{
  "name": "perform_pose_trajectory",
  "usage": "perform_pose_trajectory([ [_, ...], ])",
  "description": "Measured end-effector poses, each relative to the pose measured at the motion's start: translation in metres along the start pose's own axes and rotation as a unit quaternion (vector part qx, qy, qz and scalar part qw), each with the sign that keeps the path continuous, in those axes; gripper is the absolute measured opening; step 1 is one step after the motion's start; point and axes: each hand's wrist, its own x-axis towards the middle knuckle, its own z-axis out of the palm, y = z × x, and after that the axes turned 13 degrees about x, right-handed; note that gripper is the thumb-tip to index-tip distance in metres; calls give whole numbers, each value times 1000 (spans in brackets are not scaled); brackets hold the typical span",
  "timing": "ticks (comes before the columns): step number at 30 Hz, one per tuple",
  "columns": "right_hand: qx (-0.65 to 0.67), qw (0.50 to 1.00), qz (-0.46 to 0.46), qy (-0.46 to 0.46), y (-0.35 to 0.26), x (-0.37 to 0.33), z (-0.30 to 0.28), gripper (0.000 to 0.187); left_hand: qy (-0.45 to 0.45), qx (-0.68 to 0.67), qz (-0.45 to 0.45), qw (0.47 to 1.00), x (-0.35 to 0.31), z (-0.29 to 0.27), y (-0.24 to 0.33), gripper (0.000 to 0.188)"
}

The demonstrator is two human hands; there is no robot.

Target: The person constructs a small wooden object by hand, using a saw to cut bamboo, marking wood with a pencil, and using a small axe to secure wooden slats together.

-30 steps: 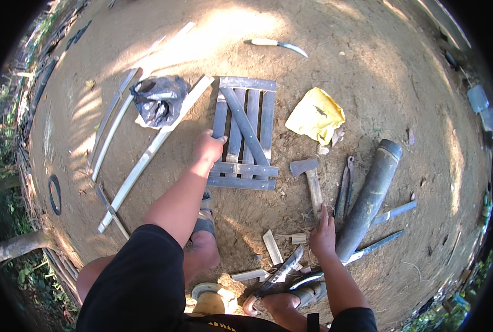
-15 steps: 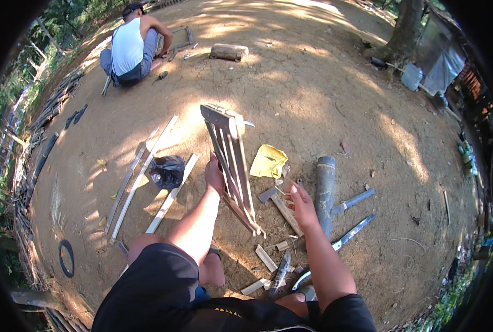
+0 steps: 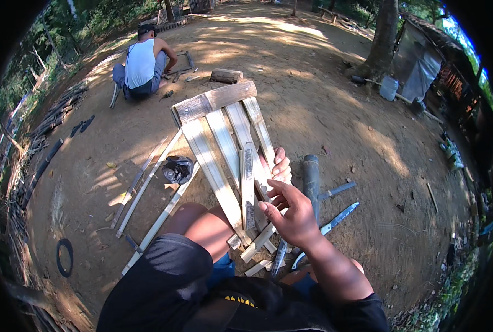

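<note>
A slatted wooden frame stands tilted up before me, its pale slats fanning out under a thick brown crosspiece. A short loose-looking piece lies along the slats near the middle. My left hand grips the frame's right edge, fingers showing there; its forearm is mostly hidden behind the slats. Close in front of the lower right slats is my right hand, thumb and fingers apart, with nothing visible in it. Whether its fingertips touch the wood I cannot tell.
On the dirt right of the frame lie a dark bamboo tube, a folding saw and a blue-grey strip. Long wood strips and a black plastic bag are on the left. A person squats farther off near a log.
The frame has turned from edge-on to show its slatted face. My left hand has shifted to its right edge, and my right hand has come in close. My view has tipped up slightly.
</note>
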Motion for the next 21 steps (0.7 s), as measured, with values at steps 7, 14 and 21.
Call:
perform_pose_trajectory([
  [7, -54, 997, -48, 11, -64, -45, 49, 66, -90, 59, 25, 994, -16, 60, 6, 27],
  [14, -14, 996, -55, 65, -98, -52, 70, 55, -70, 112, 54, 990, -30, 97, 17, 34],
  [21, -9, 994, -98, 48, -105, -57, 73, 47, -57, 198, 90, 975, -48, 100, 37, 39],
])
